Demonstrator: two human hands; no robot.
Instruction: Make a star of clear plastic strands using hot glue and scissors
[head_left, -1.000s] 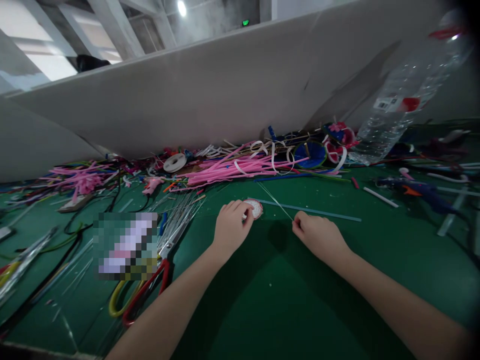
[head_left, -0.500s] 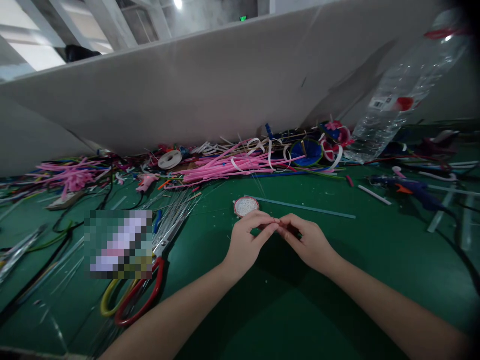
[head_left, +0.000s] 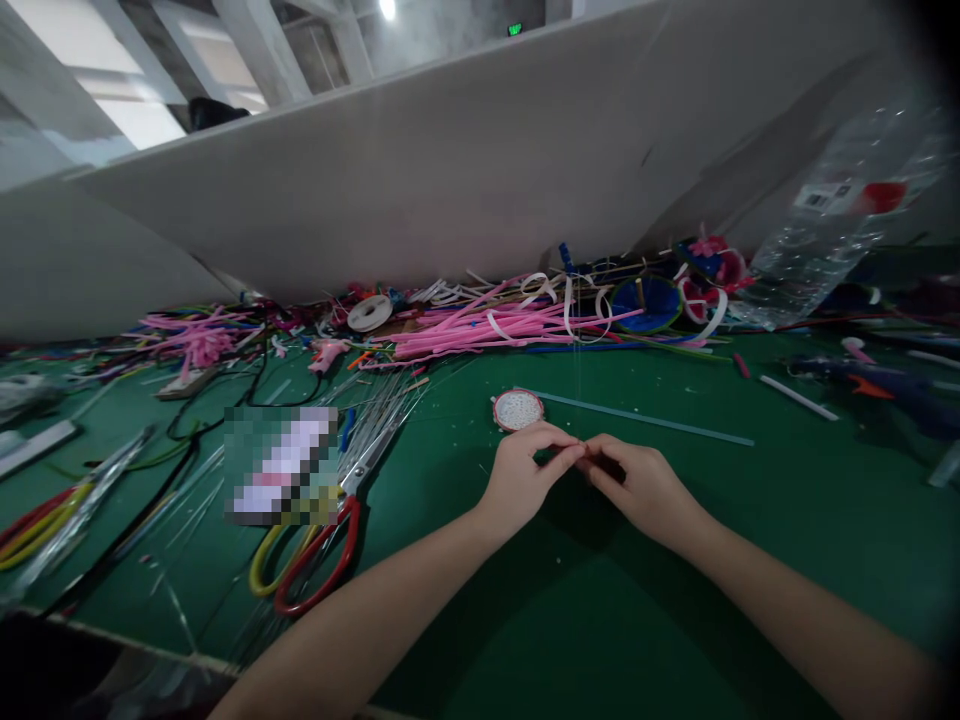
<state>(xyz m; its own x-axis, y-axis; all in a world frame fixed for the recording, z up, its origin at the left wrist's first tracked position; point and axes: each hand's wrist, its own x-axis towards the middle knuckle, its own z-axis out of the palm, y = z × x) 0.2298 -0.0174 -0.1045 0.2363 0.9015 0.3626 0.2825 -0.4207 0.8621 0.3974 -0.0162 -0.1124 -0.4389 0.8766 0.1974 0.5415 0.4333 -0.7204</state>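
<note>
My left hand and my right hand meet fingertip to fingertip above the green table. Both are closed in a pinch. Whatever sits between the fingertips is tiny and mostly covered; I cannot make out what it is. Just beyond my left hand lies a small round white piece with a red rim, its surface speckled. A long, thin, pale blue translucent strip runs from behind that piece to the right.
Scissors with red and yellow handles lie left of my left forearm, beside a pixelated patch. Pink fuzzy stems are heaped along the grey partition. At right are a clear plastic bottle and a blue glue gun.
The view has turned left, so the table things appear farther right and more scissors show at the left edge. Both hands keep their pinch near the round piece.
</note>
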